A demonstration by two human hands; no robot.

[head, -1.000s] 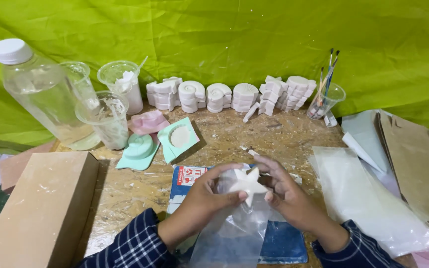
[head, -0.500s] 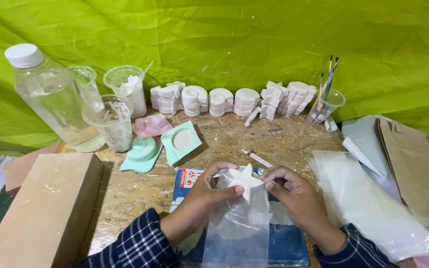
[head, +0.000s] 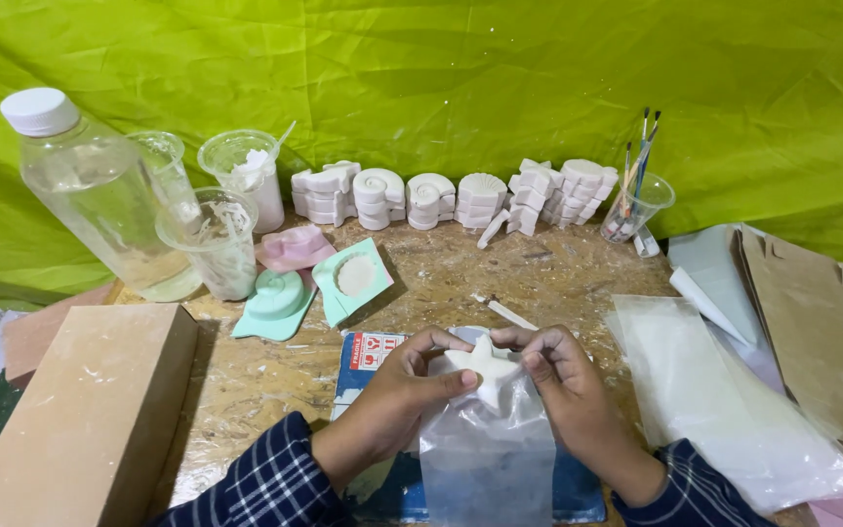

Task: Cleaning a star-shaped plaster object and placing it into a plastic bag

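Both hands meet over the front of a chipboard table (head: 578,273). My left hand (head: 412,385) and my right hand (head: 563,385) pinch a white plaster star (head: 485,366) between their fingertips, at the mouth of a clear plastic bag (head: 488,459) that hangs down below it. The bag's top edge is held together with the star. Under the bag lies a blue printed sheet (head: 368,356) with a red and white label.
A plastic bottle (head: 100,190) and clear cups (head: 217,239) stand at left, silicone moulds (head: 353,278) beside them. Stacks of white plaster casts (head: 461,195) line the back by a brush cup (head: 636,205). Plastic bags (head: 724,390) and brown cardboard (head: 817,332) lie right, a box (head: 80,420) front left.
The star has tipped and sunk a little into the bag's mouth, and my right hand has closed in on it from the right. My head has shifted slightly.
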